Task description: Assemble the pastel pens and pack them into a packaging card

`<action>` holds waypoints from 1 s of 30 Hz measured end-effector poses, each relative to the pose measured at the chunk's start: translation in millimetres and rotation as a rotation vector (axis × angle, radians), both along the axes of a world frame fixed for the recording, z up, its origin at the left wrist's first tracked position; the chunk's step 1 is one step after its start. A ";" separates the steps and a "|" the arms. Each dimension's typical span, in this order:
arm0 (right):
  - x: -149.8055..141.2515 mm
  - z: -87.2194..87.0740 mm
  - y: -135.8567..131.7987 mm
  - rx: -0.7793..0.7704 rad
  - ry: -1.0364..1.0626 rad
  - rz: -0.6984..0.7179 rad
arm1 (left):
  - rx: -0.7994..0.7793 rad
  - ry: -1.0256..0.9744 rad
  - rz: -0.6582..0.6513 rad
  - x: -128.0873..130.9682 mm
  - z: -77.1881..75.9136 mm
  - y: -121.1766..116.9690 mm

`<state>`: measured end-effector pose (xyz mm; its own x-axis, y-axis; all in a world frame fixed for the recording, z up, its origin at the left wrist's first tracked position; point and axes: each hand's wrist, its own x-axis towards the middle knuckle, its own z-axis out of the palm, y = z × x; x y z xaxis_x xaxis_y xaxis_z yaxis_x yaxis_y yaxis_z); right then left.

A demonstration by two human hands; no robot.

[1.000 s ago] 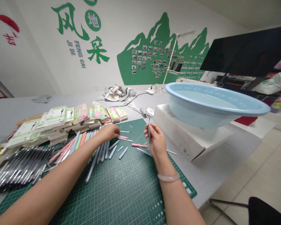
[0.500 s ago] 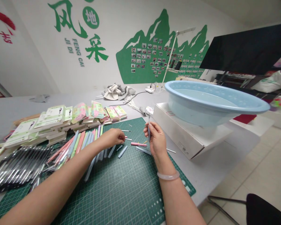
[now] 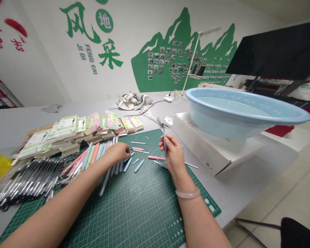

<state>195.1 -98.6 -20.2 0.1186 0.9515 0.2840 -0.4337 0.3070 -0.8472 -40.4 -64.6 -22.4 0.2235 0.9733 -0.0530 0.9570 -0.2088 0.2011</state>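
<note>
1. A thin pale blue pen (image 3: pixel 164 144) is pinched upright by the right hand (image 3: pixel 173 155), held just above a green cutting mat (image 3: pixel 134 210); the fingers (image 3: pixel 170 140) are closed around the pen.
2. The left hand (image 3: pixel 115 154) is laid over the far part of the mat, near the right hand, with its fingers (image 3: pixel 122 148) curled down. Whether anything is held beneath them cannot be told.
3. Short pink and pale blue pen pieces (image 3: pixel 139 165) are scattered on the mat between and below the hands.
4. The mat is laid on a grey counter (image 3: pixel 235 186). Pastel pens (image 3: pixel 85 162) and black pens (image 3: pixel 28 179) are lined up to the left, with stacked packaged cards (image 3: pixel 67 134) behind them.
5. A pale blue plastic basin (image 3: pixel 244 110) is set on a white box (image 3: pixel 212 155) to the right.
</note>
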 end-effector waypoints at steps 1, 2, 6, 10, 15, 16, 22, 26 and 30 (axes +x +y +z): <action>-1.2 -0.7 -0.2 -0.002 -0.007 0.003 | -0.003 0.006 0.017 4.3 -2.7 -0.6; -2.4 -1.3 -0.4 -0.005 -0.014 0.006 | -0.003 0.010 0.031 7.9 -4.7 -0.7; -5.6 -3.5 -0.6 -0.009 -0.032 0.020 | -0.017 0.012 0.052 13.2 -4.5 1.9; -7.3 -4.8 -0.9 -0.038 0.031 0.077 | -0.065 -0.036 0.015 10.9 -0.9 1.6; -9.0 -4.9 -2.1 -0.181 0.258 0.277 | -0.084 -0.012 0.024 12.1 -6.4 -1.9; -9.2 -5.0 -2.3 -0.193 0.296 0.303 | -0.075 0.011 0.049 12.5 -7.8 -2.2; -9.0 -8.2 -1.4 -0.246 0.414 0.363 | 0.078 0.042 0.102 20.7 -3.0 -14.6; -9.1 -10.1 -0.9 -0.256 0.413 0.344 | 0.124 -0.017 -0.018 40.1 -2.0 -41.1; -9.4 -10.1 -2.0 -0.257 0.389 0.329 | 0.140 -0.014 -0.034 56.7 -11.9 -59.0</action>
